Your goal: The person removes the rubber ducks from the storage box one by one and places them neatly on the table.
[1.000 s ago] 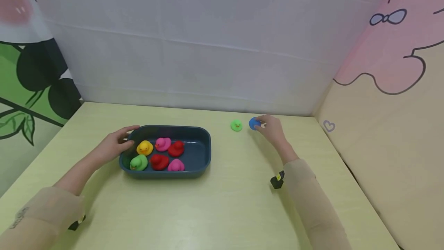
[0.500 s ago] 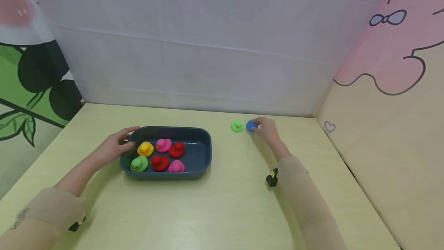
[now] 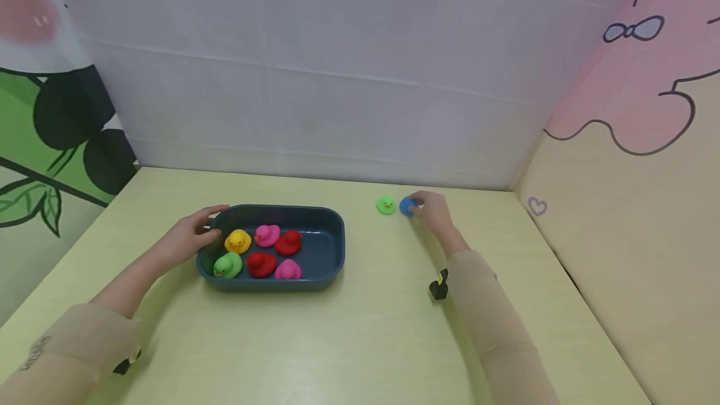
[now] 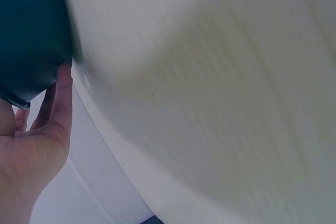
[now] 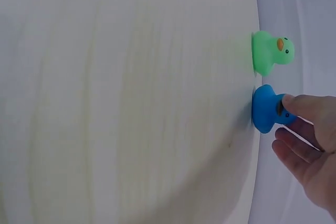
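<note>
At the left end of the dark blue tray (image 3: 315,284), my left hand (image 3: 188,237) grips the wall, with the thumb over the rim and the fingers along the outside. The left wrist view shows those fingers (image 4: 62,100) against the tray's outer wall (image 4: 31,35). Farther back on the right, my right hand (image 3: 434,210) pinches a blue rubber duck (image 3: 406,206) by its head. In the right wrist view the blue duck (image 5: 265,109) has its base at the tabletop, with the thumb across its beak. Just left of it in the head view stands a light green rubber duck (image 3: 385,205).
Inside the tray sit a yellow duck (image 3: 238,241), a green duck (image 3: 228,265), two red ducks (image 3: 261,264) and two pink ducks (image 3: 267,235), mostly toward its left side. A white wall covering (image 3: 315,111) rises behind the pale table (image 3: 360,342).
My right hand has shifted slightly left and nearer with the blue duck, closer to the light green one. The left hand and the tray stay as they were.
</note>
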A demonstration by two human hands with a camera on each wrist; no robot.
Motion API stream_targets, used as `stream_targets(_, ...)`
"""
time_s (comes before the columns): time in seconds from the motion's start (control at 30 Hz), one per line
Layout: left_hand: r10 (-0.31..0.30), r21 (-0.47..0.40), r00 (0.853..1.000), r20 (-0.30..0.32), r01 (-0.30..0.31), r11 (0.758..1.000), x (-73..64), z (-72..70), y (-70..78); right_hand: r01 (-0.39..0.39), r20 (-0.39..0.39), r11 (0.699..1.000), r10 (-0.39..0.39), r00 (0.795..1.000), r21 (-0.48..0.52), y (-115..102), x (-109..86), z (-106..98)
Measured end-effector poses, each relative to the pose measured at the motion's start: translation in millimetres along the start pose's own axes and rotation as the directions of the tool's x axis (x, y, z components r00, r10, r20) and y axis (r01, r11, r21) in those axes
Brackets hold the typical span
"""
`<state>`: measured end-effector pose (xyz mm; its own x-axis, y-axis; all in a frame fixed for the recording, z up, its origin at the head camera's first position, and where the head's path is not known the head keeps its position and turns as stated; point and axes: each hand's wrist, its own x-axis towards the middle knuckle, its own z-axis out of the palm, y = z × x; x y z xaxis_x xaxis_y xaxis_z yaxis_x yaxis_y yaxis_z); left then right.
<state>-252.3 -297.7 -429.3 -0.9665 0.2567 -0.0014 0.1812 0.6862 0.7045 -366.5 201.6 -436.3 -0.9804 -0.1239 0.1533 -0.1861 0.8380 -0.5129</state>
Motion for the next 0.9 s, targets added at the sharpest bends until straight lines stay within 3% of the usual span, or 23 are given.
stream_targets(0.43, -0.018, -0.006, 1.000, 0.007, 0.018, 1.000, -0.5, 0.1, 2.4, -0.030, 0.032, 0.999, 0.031, 0.999, -0.035, 2, 2.4, -1)
stream_targets(0.9, -0.019, -0.016, 1.000, 0.007, 0.019, 1.000, -1.7, -0.4, 2.1, 0.001, 0.009, 0.999, -0.001, 1.000, 0.033, -4, -3.4, -14)
